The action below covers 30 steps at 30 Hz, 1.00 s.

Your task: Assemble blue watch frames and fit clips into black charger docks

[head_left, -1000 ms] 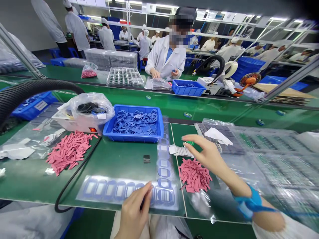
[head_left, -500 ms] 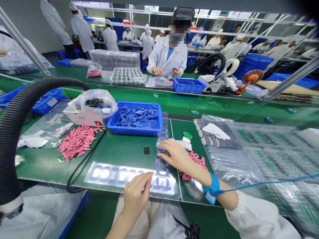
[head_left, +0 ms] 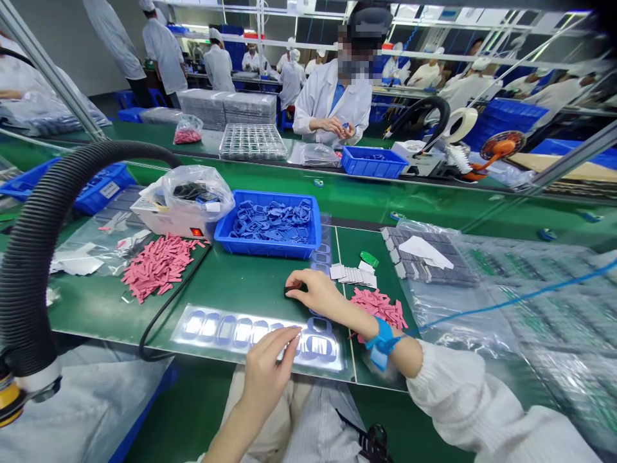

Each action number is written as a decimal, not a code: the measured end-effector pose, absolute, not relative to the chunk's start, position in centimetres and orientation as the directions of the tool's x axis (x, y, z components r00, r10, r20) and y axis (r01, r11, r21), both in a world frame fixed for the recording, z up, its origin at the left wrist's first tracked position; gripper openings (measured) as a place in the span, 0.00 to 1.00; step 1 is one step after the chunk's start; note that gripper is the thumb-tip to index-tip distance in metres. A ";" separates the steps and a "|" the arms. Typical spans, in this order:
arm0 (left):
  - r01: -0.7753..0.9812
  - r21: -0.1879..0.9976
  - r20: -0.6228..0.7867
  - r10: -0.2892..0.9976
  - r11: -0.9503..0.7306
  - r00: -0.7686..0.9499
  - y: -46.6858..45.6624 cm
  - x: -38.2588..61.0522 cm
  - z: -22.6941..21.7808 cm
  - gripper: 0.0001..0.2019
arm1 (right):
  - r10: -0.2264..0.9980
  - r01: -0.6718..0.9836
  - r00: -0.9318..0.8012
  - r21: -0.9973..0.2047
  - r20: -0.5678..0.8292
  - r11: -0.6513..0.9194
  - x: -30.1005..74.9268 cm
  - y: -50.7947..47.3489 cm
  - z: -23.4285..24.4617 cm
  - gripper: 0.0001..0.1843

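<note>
The left hand (head_left: 270,357) bends over the clear sheet (head_left: 207,343), its grip unclear. Beyond and apart, the right hand (head_left: 315,292) touches the black square (head_left: 290,290) above the bench (head_left: 250,283), clamped or not I cannot tell; edge-gripping should help.

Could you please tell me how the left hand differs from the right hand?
The right hand wears a blue wristband; the left hand shows none. The right hand pinches a small dark piece; the left hand is over a sheet of blue-rimmed pieces. Both are ungloved.
</note>
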<state>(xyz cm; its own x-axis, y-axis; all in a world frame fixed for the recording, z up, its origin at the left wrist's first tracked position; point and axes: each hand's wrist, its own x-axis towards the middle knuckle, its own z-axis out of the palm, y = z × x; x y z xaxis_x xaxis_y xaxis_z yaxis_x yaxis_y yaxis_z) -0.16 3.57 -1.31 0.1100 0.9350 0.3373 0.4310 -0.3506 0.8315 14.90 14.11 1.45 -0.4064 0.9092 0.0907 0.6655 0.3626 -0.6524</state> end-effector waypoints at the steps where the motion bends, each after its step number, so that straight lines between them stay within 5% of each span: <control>1: 0.405 0.862 0.302 0.951 -0.304 0.071 3.5 -0.3 -1.0 0.10 | 0.907 0.644 -0.408 -0.672 0.101 0.365 15.1 13.3 2.3 0.02; 4: 0.097 0.995 0.026 1.000 -0.026 -0.002 3.1 -0.8 0.2 0.15 | 0.896 0.524 -0.430 -0.778 0.111 0.348 15.9 10.2 5.2 0.03; 7: -0.295 0.902 -0.226 0.927 0.315 0.299 2.6 -0.8 1.6 0.23 | 0.823 0.285 -0.563 -0.917 0.077 0.280 16.7 7.2 7.5 0.03; 10: -0.278 0.836 -0.235 0.767 0.472 0.597 2.0 -0.2 3.0 0.25 | 0.752 0.170 -0.656 -0.959 0.060 0.225 17.2 5.0 8.5 0.03; 13: -0.204 0.818 -0.258 0.660 0.538 0.706 1.4 0.3 4.0 0.25 | 0.761 0.185 -0.647 -0.961 0.037 0.203 17.6 3.5 8.7 0.04; 17: -0.220 0.786 -0.290 0.658 0.578 0.695 0.6 0.7 4.6 0.24 | 0.853 0.271 -0.520 -0.938 0.045 0.215 18.1 1.6 8.1 0.04; 21: -0.326 0.749 -0.315 0.743 0.577 0.591 -0.2 1.1 4.8 0.23 | 0.913 0.363 -0.245 -0.843 0.326 0.398 18.6 -0.2 7.1 0.07; 25: -0.354 0.738 -0.293 0.745 0.575 0.600 -0.9 1.8 5.1 0.20 | 0.875 0.491 -0.220 -0.726 0.432 0.482 19.2 -1.2 6.6 0.11; 30: -0.330 0.749 -0.288 0.731 0.574 0.618 -1.1 2.3 5.6 0.20 | 0.879 0.478 -0.212 -0.740 0.426 0.474 19.7 -1.5 6.7 0.12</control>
